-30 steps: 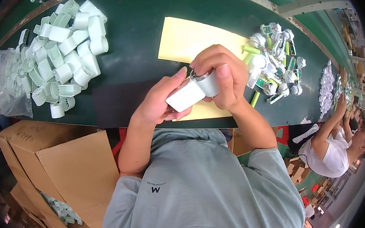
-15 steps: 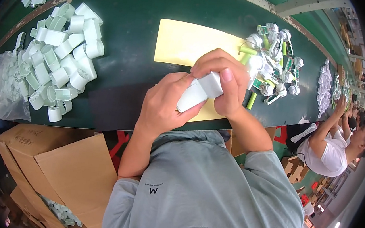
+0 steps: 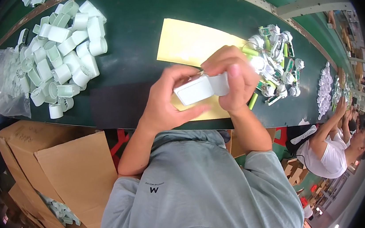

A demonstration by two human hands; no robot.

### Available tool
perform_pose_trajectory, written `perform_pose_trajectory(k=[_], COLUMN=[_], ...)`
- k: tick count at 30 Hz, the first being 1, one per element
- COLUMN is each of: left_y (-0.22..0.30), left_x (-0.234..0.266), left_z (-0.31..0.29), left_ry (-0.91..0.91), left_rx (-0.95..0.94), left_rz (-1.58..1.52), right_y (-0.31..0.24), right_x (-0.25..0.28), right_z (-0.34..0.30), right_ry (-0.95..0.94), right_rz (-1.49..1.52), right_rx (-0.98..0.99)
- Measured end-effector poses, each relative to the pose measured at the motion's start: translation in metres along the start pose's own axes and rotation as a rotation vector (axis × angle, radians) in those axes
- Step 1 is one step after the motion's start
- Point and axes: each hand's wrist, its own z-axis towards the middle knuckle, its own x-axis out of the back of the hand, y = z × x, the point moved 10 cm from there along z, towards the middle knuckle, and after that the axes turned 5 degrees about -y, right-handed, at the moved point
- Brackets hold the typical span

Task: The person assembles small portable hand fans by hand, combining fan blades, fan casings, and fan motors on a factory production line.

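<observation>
Head view, and the pale casing (image 3: 193, 92) is up between both hands over the green table (image 3: 131, 33), with a yellow sheet (image 3: 194, 42) just beyond. The right hand (image 3: 234, 81) is clamped on the stubby end, thumb on the near side and fingers bent behind. The left hand (image 3: 162, 99) curls round the long flat end, thumb off the lower edge; can't tell how firmly those fingers grip, they're half hidden.

My take: let the right do the pinching and the left just cradle, and bring that left thumb in before pushing hard, or the smooth shell might twist. Even pressure beats a hard squeeze imo. Loose shells (image 3: 58, 34) sit well off to the left, board assemblies (image 3: 269, 69) nearer the right hand, so mind that elbow room
</observation>
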Motion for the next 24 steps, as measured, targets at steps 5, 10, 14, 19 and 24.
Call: perform_pose_trajectory(k=[5, 10, 14, 19, 24], left_y=[-0.037, -0.045, -0.034, -0.037, -0.048], left_x=[-0.031, -0.013, -0.001, 0.007, 0.015], left_z=[-0.019, -0.021, -0.014, -0.010, -0.012], left_ry=[-0.273, -0.122, -0.115, -0.068, -0.016], left_rx=[0.598, 0.521, 0.433, 0.396, 0.442], left_rz=[-1.135, -0.743, -0.611, -0.606, -0.501], right_y=[-0.019, 0.016, 0.027, 0.010, 0.011], right_x=[-0.008, -0.017, -0.019, -0.016, -0.033], right_z=[-0.006, -0.006, -0.009, 0.005, 0.019], right_ry=[-0.131, -0.124, -0.150, -0.231, -0.504], right_rz=[-0.047, 0.165, 0.258, -0.045, -0.146], right_rx=[0.217, -0.115, -0.299, -0.132, -0.114])
